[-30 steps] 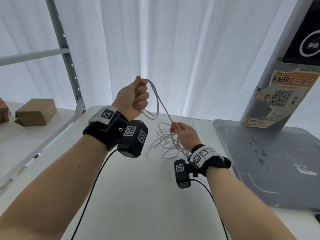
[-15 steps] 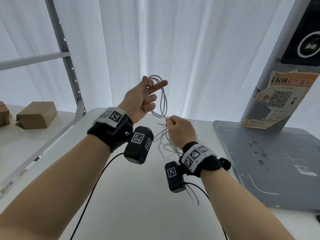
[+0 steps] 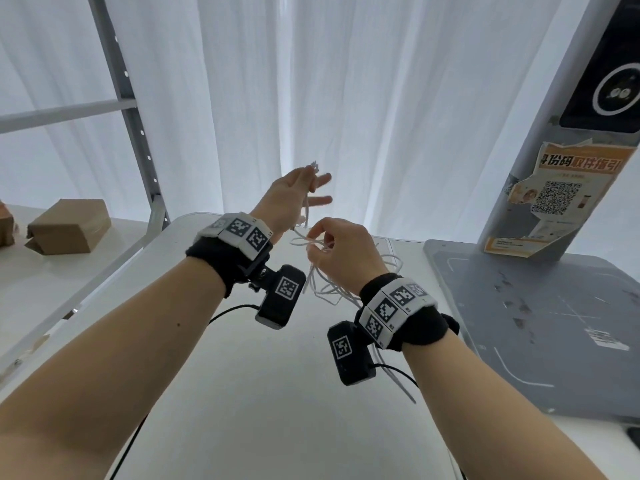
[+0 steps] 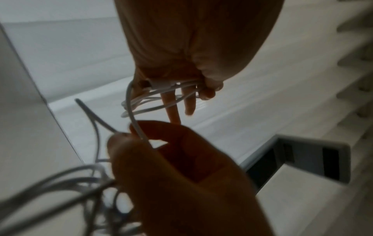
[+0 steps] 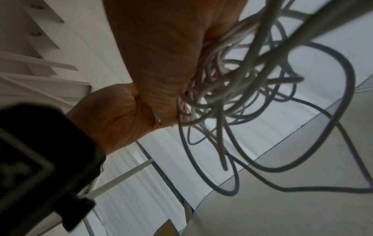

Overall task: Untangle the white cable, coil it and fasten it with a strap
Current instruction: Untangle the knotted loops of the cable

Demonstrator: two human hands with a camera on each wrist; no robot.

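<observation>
The white cable hangs in a loose tangle above the white table. My left hand is raised, fingers stretched out, and its thumb pinches a few coiled loops with a connector against the palm. Just below it my right hand pinches a strand of the cable between thumb and fingers. The remaining tangle dangles from the right hand, and one loose end hangs free. No strap is in view.
A grey kiosk base with a post and an orange poster stands on the right. A metal rack post and a cardboard box are on the left. A white curtain hangs behind.
My left hand went from a fist to stretched fingers while keeping the loops. My right hand rose up and left with the cable, close under the left hand.
</observation>
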